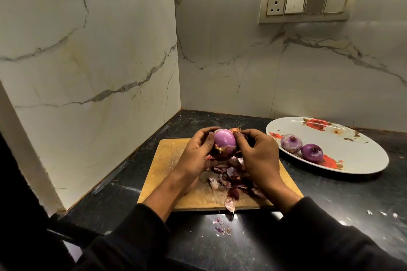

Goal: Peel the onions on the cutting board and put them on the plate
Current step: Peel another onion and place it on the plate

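Head view | left hand (193, 154), right hand (257, 154) grip onion (224, 144) | underside hidden by peel

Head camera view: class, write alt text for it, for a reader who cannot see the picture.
Two hands hold a half-peeled purple onion above a wooden cutting board strewn with onion skins: the left hand cups it while the right hand pulls at its skin. Two peeled onions lie on a flowered plate to the right.
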The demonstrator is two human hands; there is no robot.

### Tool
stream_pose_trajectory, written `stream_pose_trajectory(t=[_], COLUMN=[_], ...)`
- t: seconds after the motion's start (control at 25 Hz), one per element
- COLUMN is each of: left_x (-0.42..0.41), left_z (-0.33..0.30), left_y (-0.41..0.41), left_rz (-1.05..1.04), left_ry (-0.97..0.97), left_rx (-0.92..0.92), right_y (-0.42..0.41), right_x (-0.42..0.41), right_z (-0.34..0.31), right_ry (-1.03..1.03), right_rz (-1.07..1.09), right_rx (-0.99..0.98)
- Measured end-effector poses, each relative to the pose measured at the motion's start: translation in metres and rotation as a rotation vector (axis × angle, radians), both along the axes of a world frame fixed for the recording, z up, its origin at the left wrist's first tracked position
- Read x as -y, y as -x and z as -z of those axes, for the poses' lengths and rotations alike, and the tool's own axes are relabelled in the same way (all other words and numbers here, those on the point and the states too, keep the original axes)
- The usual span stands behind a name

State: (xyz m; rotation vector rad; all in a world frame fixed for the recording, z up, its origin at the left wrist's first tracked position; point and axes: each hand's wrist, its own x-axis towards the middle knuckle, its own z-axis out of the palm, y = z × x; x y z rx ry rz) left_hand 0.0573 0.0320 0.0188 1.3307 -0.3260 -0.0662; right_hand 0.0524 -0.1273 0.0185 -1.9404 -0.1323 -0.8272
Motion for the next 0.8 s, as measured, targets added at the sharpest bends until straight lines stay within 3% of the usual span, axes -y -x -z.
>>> stream_pose_trajectory(t=[0.12,0.24,0.44,0.56,0.8], left_x=[0.001,0.002,-0.002,-0.002,-0.004], left_z=[0.001,0.002,-0.002,-0.004,-0.007], left_y=[0.004,0.002,0.003,0.004,0.006], left_rz=[0.082,0.002,0.139,0.156,0.245], left_ry=[-0.070,-0.158,0.143,0.214,0.294], left_rx=[0.027,0.118,-0.021,-0.058,-0.122], right_y=[0.005,0.002,-0.002,0.002,0.003], right_x=[-0.004,-0.004,-0.001,-0.005,-0.010], right_z=[-0.001,-0.001,0.001,-0.002,-0.009], right_ry=[0.065,0.031,-0.333,-0.519,-0.699], right_rz=[-0.001,-0.048,-0.157,-0.252,-0.339], right_rx=[0.056,0.031,-0.151,-0.225,-0.266])
